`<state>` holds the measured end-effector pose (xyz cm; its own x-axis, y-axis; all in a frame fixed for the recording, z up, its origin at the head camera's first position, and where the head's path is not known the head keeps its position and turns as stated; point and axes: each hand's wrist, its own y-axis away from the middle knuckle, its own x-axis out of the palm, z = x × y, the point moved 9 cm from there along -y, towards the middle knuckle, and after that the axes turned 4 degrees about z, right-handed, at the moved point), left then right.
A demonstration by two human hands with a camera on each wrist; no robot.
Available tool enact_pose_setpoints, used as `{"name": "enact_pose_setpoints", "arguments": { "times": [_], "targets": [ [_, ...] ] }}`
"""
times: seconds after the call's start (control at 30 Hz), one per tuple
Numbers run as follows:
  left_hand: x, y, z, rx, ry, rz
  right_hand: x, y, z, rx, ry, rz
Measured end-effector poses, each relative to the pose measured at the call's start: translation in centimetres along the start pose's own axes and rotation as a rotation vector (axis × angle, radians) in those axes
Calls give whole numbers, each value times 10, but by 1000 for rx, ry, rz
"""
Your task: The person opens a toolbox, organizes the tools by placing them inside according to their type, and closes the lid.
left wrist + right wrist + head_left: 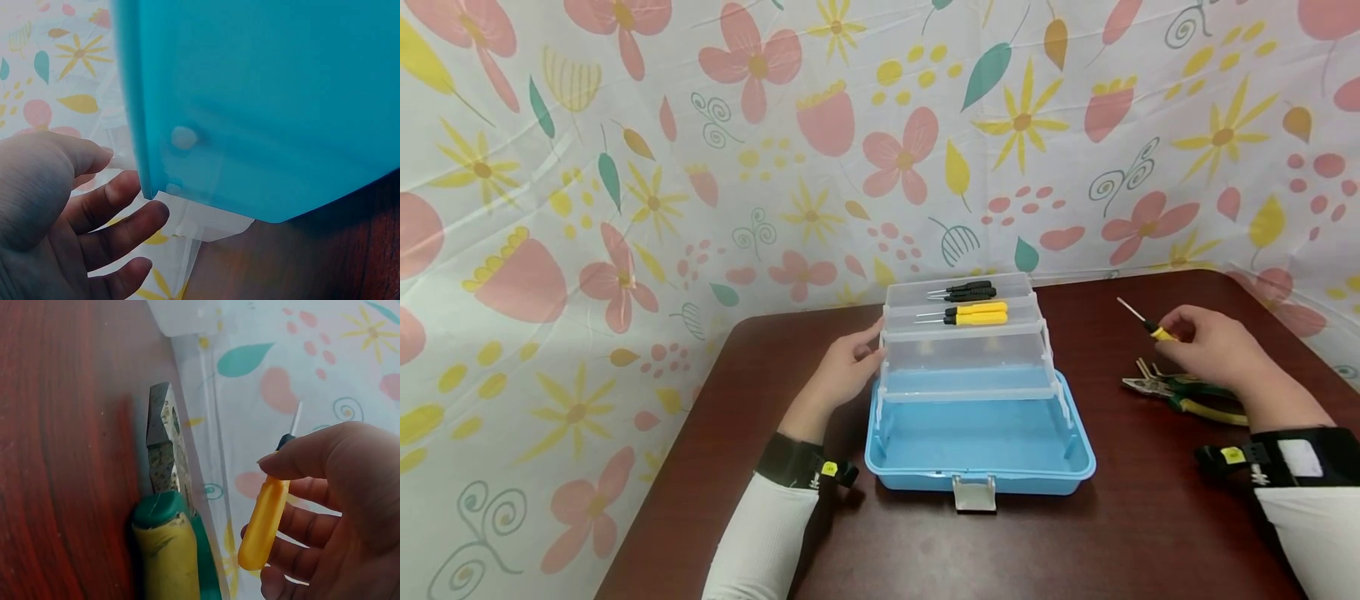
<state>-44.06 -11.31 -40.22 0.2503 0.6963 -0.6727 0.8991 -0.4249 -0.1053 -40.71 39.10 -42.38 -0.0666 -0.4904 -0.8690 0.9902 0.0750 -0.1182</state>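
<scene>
My right hand (pixel 1213 346) pinches a small screwdriver (pixel 265 519) by its yellow handle, between thumb and fingers. Its thin metal shaft points up and to the left in the head view. On the table just beneath that hand lie pliers (pixel 165 544) with green and yellow handles. At the left side of an opened blue toolbox (pixel 977 479), my left hand (pixel 842 371) holds the edge of a clear tray (pixel 902 319) between thumb and fingers. Yellow-handled screwdrivers (pixel 981 318) lie in this tray. Black-handled screwdrivers (pixel 973 293) occupy the row behind.
Thin brass-coloured rods (pixel 1144 367) lie by the pliers. The toolbox has a light latch (pixel 974 495) at its front. It stands on a dark brown table (pixel 1120 533), against a flower-patterned cloth (pixel 850 167) along the back and left.
</scene>
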Motion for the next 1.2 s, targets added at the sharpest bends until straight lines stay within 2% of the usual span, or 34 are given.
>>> {"name": "enact_pose_setpoints", "arguments": {
  "times": [0.4,0.77,1.2],
  "targets": [
    [1,0,1,-6,-2,-1,-5,2,7,18,-35,-29],
    [1,0,1,1,7,4,-11,2,21,-10,-69,-81],
    [0,0,-1,12,-2,0,-14,2,29,-19,-75,-96]
  ]
}}
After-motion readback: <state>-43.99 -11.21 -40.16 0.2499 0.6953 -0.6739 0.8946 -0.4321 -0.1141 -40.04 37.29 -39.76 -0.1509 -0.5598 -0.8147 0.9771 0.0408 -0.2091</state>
